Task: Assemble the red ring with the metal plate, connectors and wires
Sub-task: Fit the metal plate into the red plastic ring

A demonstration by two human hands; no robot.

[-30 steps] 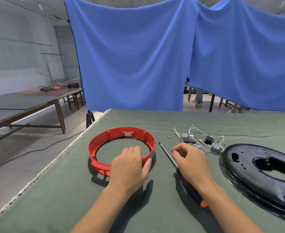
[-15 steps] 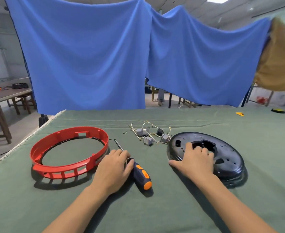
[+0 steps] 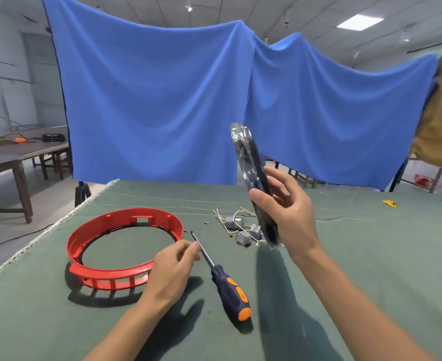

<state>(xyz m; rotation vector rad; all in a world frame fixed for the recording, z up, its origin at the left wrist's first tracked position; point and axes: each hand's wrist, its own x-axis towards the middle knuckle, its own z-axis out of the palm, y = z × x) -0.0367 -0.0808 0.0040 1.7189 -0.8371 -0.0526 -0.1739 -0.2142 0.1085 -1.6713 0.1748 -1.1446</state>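
red ring (image 3: 124, 247) flat on table (image 3: 371, 256) | metal plate (image 3: 253, 178) upright in right hand (image 3: 290, 217)

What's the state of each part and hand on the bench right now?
metal plate: lifted off the table, tilted on edge, in the right hand's grip.
right hand: fingers and thumb curled round the plate's lower part.
left hand: resting beside the screwdriver shaft, holding nothing visible.
red ring: flat on the green cloth, nothing fitted.
screwdriver: lying on the cloth.
connectors and wires: loose pile on the cloth.
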